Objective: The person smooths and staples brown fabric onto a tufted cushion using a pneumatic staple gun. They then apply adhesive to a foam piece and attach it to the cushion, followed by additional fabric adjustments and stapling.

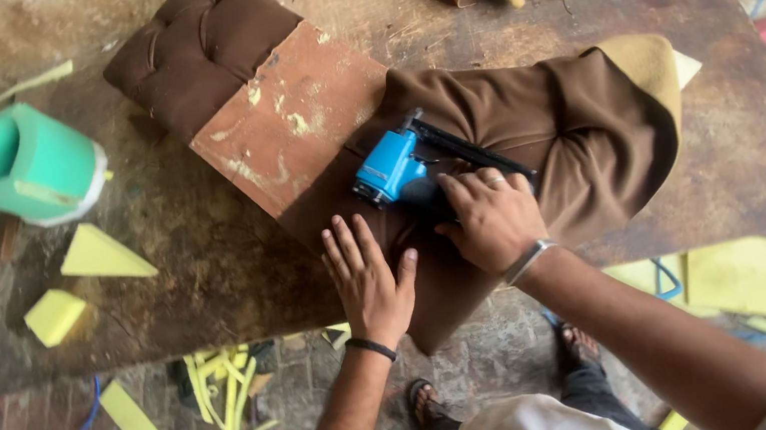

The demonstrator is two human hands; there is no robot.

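Head view | right hand (493, 219) gripping blue stapler (391, 165), its long axis slanting up-left | left hand (369, 278) spread flat on brown fabric (573, 131), just left of it

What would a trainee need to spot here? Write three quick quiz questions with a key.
1. True or false: the right hand grips the blue staple gun.
2. What does the left hand press flat? A) green foam roll B) brown fabric C) yellow foam wedge
3. Fill in: the bare wooden board lies on the ___.

Key: 1 true. 2 B, the brown fabric. 3 workbench.
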